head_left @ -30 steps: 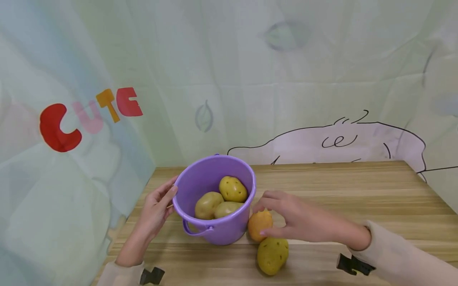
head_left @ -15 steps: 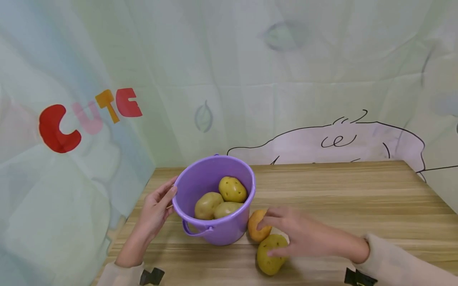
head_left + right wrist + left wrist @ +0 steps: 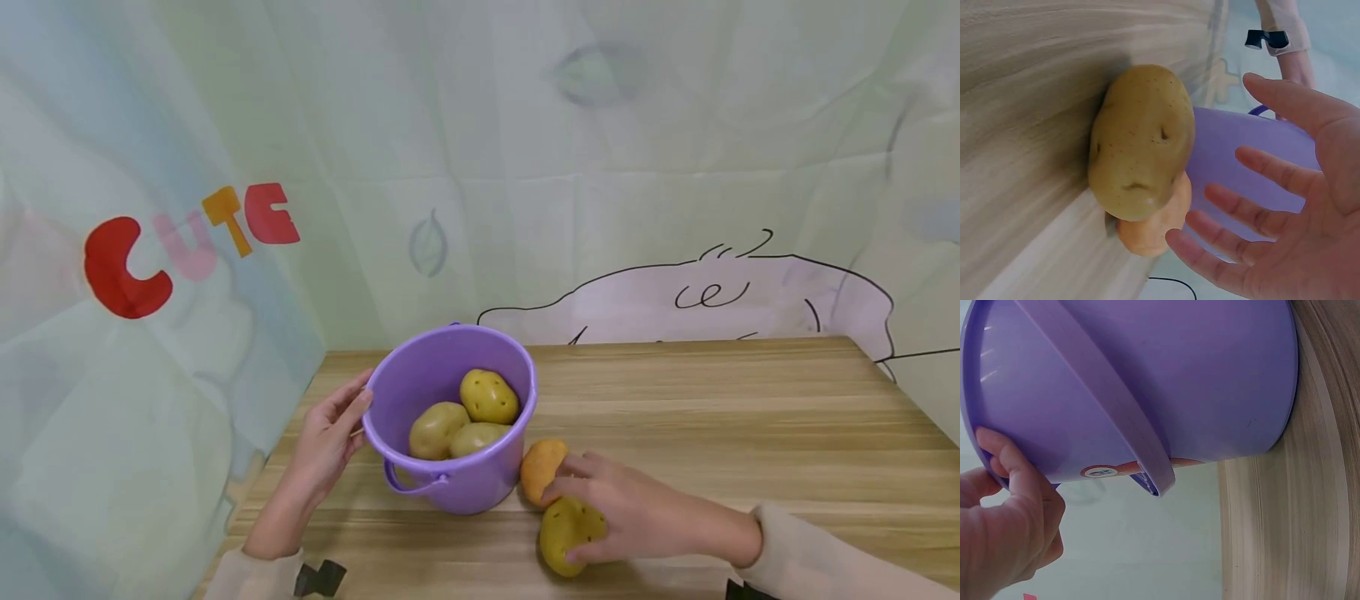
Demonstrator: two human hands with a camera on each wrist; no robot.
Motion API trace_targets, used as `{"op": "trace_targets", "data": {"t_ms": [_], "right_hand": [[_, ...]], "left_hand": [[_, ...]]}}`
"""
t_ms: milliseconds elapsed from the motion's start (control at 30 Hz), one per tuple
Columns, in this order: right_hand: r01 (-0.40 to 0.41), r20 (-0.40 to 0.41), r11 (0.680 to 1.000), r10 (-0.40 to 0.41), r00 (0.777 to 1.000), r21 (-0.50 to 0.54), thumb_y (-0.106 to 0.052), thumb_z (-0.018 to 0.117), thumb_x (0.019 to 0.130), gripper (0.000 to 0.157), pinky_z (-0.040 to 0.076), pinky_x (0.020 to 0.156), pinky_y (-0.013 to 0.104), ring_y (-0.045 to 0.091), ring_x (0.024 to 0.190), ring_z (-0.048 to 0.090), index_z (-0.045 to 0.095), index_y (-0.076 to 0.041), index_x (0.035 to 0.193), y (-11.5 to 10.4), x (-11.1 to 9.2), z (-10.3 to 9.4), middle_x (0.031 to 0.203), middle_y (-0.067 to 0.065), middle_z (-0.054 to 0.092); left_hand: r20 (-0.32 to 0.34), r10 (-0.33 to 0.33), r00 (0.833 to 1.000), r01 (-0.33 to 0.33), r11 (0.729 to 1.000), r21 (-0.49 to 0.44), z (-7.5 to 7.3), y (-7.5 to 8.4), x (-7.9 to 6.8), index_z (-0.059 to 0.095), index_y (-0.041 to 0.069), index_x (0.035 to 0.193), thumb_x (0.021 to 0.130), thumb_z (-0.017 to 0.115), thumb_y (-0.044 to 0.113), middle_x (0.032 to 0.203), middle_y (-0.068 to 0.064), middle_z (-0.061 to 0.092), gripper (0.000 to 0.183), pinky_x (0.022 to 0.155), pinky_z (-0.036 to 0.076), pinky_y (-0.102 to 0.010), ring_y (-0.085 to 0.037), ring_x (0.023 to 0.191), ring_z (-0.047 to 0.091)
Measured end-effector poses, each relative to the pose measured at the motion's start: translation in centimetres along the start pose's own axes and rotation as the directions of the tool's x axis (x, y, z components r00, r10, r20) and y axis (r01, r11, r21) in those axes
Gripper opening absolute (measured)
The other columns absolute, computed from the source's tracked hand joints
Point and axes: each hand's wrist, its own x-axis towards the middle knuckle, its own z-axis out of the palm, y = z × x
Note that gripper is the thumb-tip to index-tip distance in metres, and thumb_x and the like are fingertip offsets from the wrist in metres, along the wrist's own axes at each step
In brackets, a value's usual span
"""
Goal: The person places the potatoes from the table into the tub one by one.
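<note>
My left hand (image 3: 326,435) grips the rim of a purple bucket (image 3: 477,482), with the thumb over the edge. The left wrist view shows the fingers (image 3: 1019,465) curled on that rim. Three yellowish potatoes show inside the bucket, one of them a brighter yellow potato (image 3: 488,397). My right hand (image 3: 637,512) hovers around another yellow potato (image 3: 561,537) on the table, fingers spread and slightly bent. In the right wrist view the palm faces this potato (image 3: 1141,140) with a gap between. An orange, rounded potato-like thing (image 3: 540,468) lies between that potato and the bucket.
The wood-grain table (image 3: 720,417) reaches back to a pale printed curtain (image 3: 510,208). Coloured letters mark the curtain on the left. The bucket's handle (image 3: 408,483) hangs down at its front left side.
My right hand has moved from over the orange thing towards the front, to the yellow potato. The left hand and the bucket have stayed in place.
</note>
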Motion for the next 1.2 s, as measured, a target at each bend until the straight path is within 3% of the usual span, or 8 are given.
{"op": "trace_targets", "data": {"t_ms": [267, 667, 900, 1200], "right_hand": [[-0.007, 0.044, 0.999, 0.009, 0.999, -0.052, -0.044, 0.083, 0.078, 0.052, 0.053, 0.084, 0.032, 0.017, 0.103, 0.051, 0.065, -0.020, 0.121, 0.1, -0.1, 1.2, 0.120, 0.000, 0.055], [0.001, 0.115, 0.977, 0.024, 0.993, -0.213, -0.044, 0.090, 0.070, 0.062, 0.053, 0.072, 0.030, 0.019, 0.103, 0.048, 0.066, -0.024, 0.122, -0.1, 0.0, 2.4, 0.119, 0.001, 0.053], [-0.036, 0.146, 0.977, 0.067, 0.987, -0.211, -0.039, 0.090, 0.071, 0.058, 0.055, 0.072, 0.032, 0.022, 0.108, 0.049, 0.066, -0.029, 0.123, -0.2, 0.1, 2.5, 0.122, 0.001, 0.052], [-0.056, 0.177, 0.980, 0.090, 0.980, -0.189, -0.032, 0.092, 0.071, 0.058, 0.052, 0.064, 0.025, 0.017, 0.100, 0.048, 0.066, -0.032, 0.122, 0.1, 0.2, 2.6, 0.116, -0.003, 0.051]], "left_hand": [[0.000, -0.001, 1.000, 0.001, 1.000, -0.003, 0.0, 0.1, 0.0, 0.033, -0.006, 0.151, 0.107, 0.048, 0.017, 0.117, -0.007, 0.059, 0.052, 0.081, 0.058, -0.022, -0.015, 0.099, 0.065], [-0.015, -0.014, 1.000, 0.014, 1.000, -0.006, 0.0, 0.1, 0.0, 0.033, -0.006, 0.151, 0.107, 0.049, 0.017, 0.117, -0.005, 0.060, 0.052, 0.081, 0.058, -0.023, -0.014, 0.096, 0.065], [-0.012, -0.005, 1.000, 0.005, 1.000, -0.004, 0.0, 0.0, 0.0, 0.034, -0.006, 0.151, 0.107, 0.048, 0.017, 0.117, -0.006, 0.060, 0.051, 0.081, 0.058, -0.023, -0.016, 0.096, 0.065], [-0.020, -0.010, 1.000, 0.010, 1.000, 0.001, 0.0, 0.0, 0.1, 0.034, -0.006, 0.151, 0.107, 0.049, 0.017, 0.116, -0.006, 0.060, 0.052, 0.080, 0.059, -0.023, -0.015, 0.096, 0.066]]}}
